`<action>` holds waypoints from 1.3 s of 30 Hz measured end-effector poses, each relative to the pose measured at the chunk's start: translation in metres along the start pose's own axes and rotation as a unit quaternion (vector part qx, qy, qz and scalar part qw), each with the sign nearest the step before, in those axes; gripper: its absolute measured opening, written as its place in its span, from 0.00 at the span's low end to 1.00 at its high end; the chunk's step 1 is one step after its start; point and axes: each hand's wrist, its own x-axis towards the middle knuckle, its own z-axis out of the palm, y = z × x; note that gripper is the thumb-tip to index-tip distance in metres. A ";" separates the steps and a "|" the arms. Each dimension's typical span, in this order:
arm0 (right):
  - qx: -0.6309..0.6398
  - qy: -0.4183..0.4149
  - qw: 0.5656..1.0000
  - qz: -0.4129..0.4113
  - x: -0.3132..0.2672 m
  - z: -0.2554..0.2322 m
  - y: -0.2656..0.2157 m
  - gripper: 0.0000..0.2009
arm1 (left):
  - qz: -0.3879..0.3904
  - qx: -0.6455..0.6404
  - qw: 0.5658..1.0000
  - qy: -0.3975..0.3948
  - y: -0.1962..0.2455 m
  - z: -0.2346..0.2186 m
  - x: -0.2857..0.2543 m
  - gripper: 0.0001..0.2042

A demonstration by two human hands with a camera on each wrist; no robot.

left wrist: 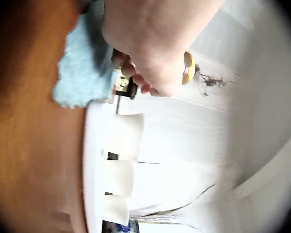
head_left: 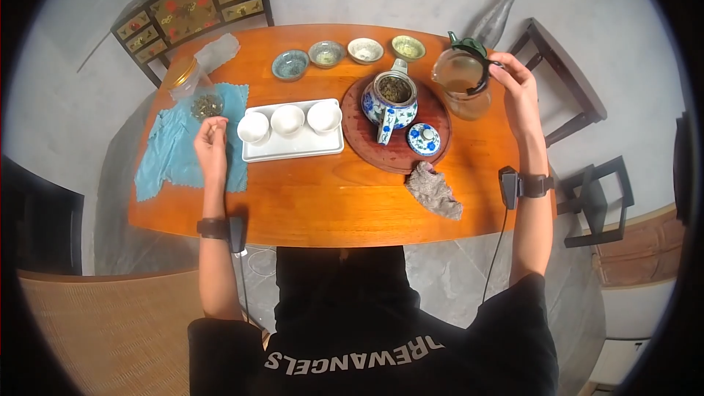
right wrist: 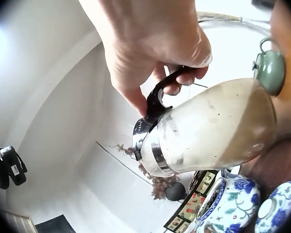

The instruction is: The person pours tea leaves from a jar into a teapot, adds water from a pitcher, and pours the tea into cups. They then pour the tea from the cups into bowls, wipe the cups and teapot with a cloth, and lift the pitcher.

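My right hand grips the black handle of a glass pitcher at the table's right side. Brownish liquid fills its lower part, and it leans slightly in the right wrist view. Left of it, a blue-and-white teapot stands uncovered on a round wooden board, wet leaves inside. Its lid lies beside it. My left hand rests over the blue cloth, fingers loosely curled with nothing seen in them. Just beyond its fingertips stands a glass jar with a gold lid and dry leaves at the bottom.
Three white cups stand on a white tray between my hands. Several small bowls line the far side. A small green teapot is behind the pitcher. A crumpled grey cloth lies near the front edge.
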 end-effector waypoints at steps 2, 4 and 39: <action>-0.021 -0.023 1.000 0.001 0.008 0.011 -0.011 0.09 | -0.015 -0.041 0.999 -0.025 -0.002 -0.001 -0.002 0.07; -0.065 -0.044 0.997 0.019 0.013 0.021 -0.018 0.09 | -0.033 -0.081 0.995 -0.047 0.000 0.001 -0.007 0.07; -0.320 -0.178 0.930 -0.014 0.055 0.076 -0.052 0.11 | 0.022 0.027 0.997 -0.069 -0.013 0.008 -0.007 0.10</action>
